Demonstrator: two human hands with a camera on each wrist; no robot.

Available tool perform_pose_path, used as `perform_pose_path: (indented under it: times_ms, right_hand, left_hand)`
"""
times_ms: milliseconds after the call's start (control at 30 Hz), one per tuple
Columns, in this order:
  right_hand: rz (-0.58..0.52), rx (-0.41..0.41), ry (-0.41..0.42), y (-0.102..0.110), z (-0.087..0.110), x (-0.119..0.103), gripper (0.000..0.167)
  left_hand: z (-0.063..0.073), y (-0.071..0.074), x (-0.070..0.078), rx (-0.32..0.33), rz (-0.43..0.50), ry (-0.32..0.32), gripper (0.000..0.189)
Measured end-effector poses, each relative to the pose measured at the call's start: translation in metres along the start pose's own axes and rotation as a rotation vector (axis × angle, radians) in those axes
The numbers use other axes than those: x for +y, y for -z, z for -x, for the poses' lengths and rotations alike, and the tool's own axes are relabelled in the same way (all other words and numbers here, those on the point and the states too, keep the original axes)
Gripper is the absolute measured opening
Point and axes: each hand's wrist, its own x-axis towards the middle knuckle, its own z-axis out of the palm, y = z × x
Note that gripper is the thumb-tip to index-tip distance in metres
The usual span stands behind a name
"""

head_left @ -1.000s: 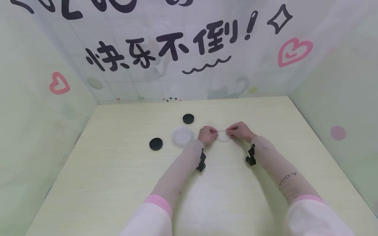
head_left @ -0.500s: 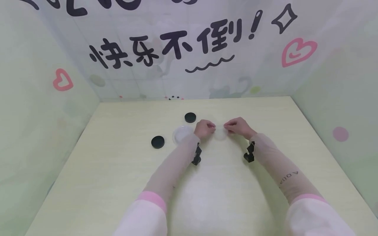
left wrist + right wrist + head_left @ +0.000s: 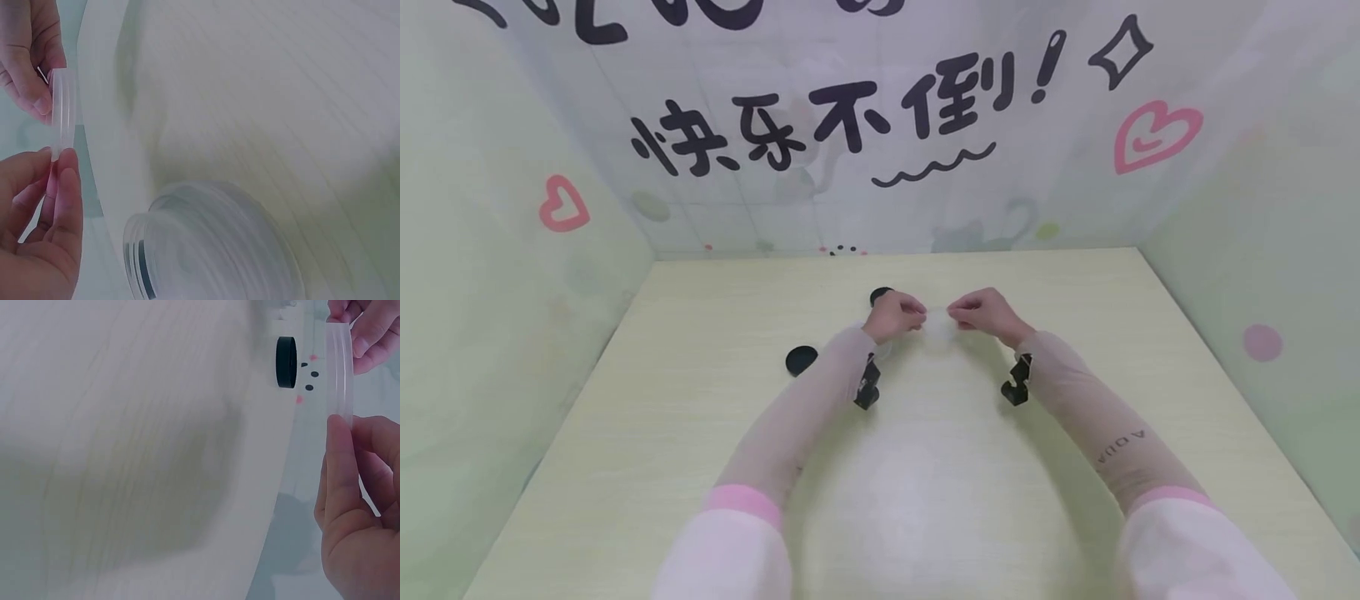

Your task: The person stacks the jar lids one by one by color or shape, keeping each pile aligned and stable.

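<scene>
A thin, round, translucent plastic lid-like piece with a ridged rim (image 3: pixel 938 327) is held up between my hands, above the table. My left hand (image 3: pixel 895 317) pinches one side of its rim between thumb and fingers. The opposite side is pinched by my right hand (image 3: pixel 988 314). Both wrist views show the piece (image 3: pixel 63 109) edge-on. Below my left hand, a round clear plastic container (image 3: pixel 212 250) sits on the table; in the head view my left arm covers most of it.
One black round lid (image 3: pixel 801 360) lies left of my left forearm. Another black lid (image 3: pixel 880 295) is partly hidden behind my left hand. The pale wooden table (image 3: pixel 925 483) meets printed fabric walls (image 3: pixel 760 208) at the back and sides.
Both hands have lifted the translucent piece off the table and carried it left and away from me. My left arm now covers much of the clear container and part of the far black lid.
</scene>
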Motion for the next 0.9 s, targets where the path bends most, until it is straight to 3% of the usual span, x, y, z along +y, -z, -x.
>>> perform_pose_path:
  times_ms: [433,900]
  right_hand:
    - [-0.039,-0.035,0.048,-0.027,-0.011,-0.021,0.028]
    - [-0.063,-0.041,0.071,-0.063,-0.022,-0.033,0.02]
  left_hand:
    - [0.016,0.036,-0.012,-0.004,0.027,0.018,0.024]
    - [0.033,0.059,-0.037,0.045,0.058,0.037,0.02]
